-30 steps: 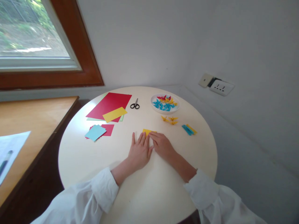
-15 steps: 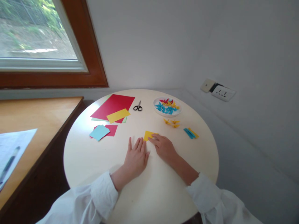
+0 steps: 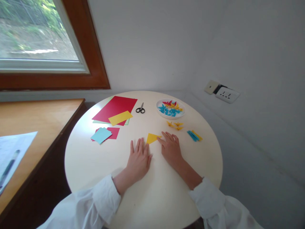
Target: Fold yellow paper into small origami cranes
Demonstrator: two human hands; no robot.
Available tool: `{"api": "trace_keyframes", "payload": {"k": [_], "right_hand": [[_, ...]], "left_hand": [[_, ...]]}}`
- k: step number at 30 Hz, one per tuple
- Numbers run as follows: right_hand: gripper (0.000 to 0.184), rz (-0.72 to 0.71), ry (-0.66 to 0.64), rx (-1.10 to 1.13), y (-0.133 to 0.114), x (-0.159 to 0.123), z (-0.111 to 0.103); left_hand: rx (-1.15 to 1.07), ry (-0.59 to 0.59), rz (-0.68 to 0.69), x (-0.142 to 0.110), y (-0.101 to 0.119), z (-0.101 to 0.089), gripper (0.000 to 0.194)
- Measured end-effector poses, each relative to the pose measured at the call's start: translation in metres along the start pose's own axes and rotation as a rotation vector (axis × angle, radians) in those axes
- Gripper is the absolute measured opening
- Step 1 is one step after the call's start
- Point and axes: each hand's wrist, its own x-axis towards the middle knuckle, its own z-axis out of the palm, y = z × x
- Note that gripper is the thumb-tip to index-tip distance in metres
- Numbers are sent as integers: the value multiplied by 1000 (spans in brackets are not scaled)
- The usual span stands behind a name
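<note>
A small yellow paper triangle lies flat on the round white table, between my two hands. My left hand rests palm down with its fingers spread, a fingertip at the triangle's lower left corner. At the triangle's right point is my right hand, its fingers stretched out and a fingertip touching the paper there. Neither hand grips anything. Beyond my right hand stand three yellow paper cranes.
A white plate holds several blue, yellow and red cranes. Folded strips lie at right. Scissors, large red sheets, a yellow strip and pale blue squares lie left and back. A wooden desk stands at left.
My right hand has slid right along the yellow paper to its right point, uncovering more of it. My left hand stays at the lower left corner, its fingers shifted slightly.
</note>
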Motion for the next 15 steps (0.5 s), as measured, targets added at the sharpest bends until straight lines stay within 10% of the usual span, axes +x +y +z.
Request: {"api": "trace_keyframes", "payload": {"k": [7, 15], "right_hand": [[40, -271, -5, 154, -8, -2, 1], [38, 28, -78, 8, 2, 1, -5]], "left_hand": [[-12, 5, 8, 0, 0, 2, 47], [-31, -22, -3, 2, -1, -3, 43]]}}
